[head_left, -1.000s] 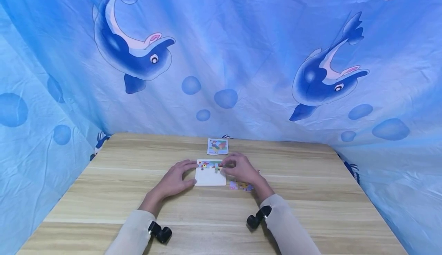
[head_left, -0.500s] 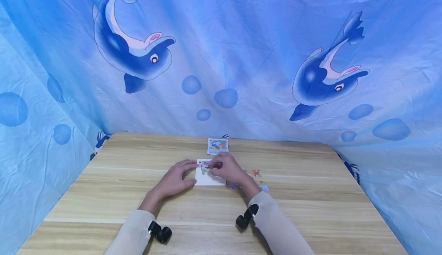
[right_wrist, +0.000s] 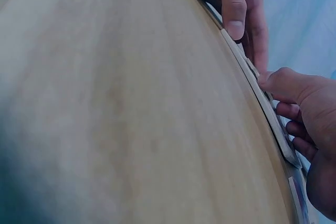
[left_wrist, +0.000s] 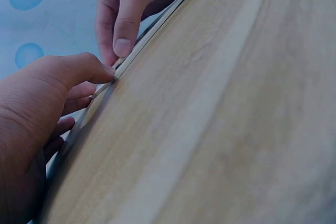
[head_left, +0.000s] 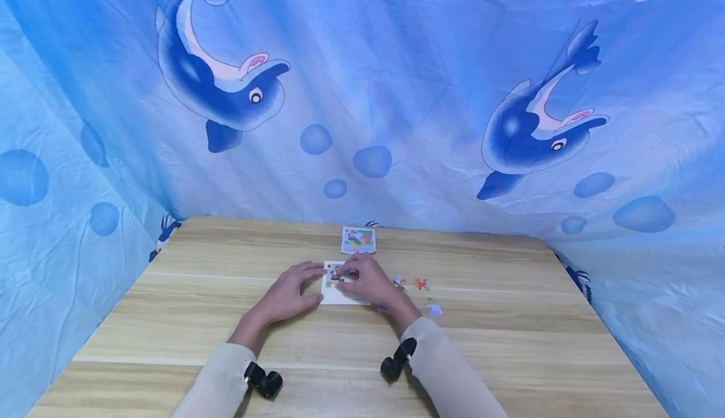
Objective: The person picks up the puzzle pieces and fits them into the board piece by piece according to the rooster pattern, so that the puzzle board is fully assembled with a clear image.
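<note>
A white puzzle board (head_left: 342, 298) lies flat on the table, with colourful pieces along its far rows and bare white nearer the person. The left hand (head_left: 289, 295) holds the board by its left edge, thumb at the near corner and forefinger at the far corner. Over the board's left part, the right hand (head_left: 368, 279) pinches a small puzzle piece (right_wrist: 252, 67) between thumb and fingertips, close over the surface. Its fingers cover much of the piece and of the picture. Both wrist views show the two hands meeting low at the board's edge.
Several loose puzzle pieces (head_left: 421, 284) lie on the wooden table (head_left: 498, 317) right of the board, some partly behind the right wrist. A picture card (head_left: 358, 240) lies beyond the board. A blue dolphin-printed curtain (head_left: 425, 90) hangs along the table's back and sides.
The right hand has moved left across the board with the puzzle piece, from its right side to its left part. More loose pieces show at the right. The left hand has stayed in place.
</note>
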`<action>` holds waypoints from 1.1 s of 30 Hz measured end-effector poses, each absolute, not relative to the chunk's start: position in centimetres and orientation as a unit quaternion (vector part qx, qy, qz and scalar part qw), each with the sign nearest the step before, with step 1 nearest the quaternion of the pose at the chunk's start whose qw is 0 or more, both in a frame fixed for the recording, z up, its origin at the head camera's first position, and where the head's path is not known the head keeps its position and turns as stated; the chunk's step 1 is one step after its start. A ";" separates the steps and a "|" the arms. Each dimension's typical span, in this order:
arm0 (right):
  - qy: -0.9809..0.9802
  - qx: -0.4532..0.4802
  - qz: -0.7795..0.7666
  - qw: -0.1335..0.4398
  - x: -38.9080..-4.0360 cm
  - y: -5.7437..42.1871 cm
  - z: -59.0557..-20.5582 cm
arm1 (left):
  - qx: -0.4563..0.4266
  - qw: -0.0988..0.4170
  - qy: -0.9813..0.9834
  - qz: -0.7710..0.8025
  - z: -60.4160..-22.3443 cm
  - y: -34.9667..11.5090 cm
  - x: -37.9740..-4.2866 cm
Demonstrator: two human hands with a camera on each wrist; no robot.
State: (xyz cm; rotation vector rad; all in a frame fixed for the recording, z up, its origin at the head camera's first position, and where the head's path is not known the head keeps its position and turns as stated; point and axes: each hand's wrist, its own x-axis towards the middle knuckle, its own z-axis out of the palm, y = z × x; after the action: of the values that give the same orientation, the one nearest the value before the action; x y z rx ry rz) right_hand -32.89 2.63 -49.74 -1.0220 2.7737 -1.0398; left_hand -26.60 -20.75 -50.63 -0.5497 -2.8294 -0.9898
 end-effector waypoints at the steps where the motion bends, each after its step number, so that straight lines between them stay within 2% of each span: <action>1: 0.885 -0.326 -0.333 0.004 -32.9 2.6 -49.8 | -0.179 0.046 -0.928 -0.325 -50.6 -20.8 -26.6; 26: 0.879 -0.343 -0.332 0.002 -33.1 2.3 -49.3 | -0.172 0.046 -0.929 -0.324 -50.2 -21.1 -26.4; 33: 0.864 -0.337 -0.374 -0.010 -33.1 4.1 -48.7 | -0.177 0.039 -0.926 -0.330 -50.2 -20.8 -26.3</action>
State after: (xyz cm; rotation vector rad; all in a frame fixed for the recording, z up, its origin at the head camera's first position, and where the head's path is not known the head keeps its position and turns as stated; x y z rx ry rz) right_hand -33.10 4.09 -48.67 -1.0669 2.7319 -1.1820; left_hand -26.33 -20.84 -50.22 -0.5422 -2.8398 -1.0132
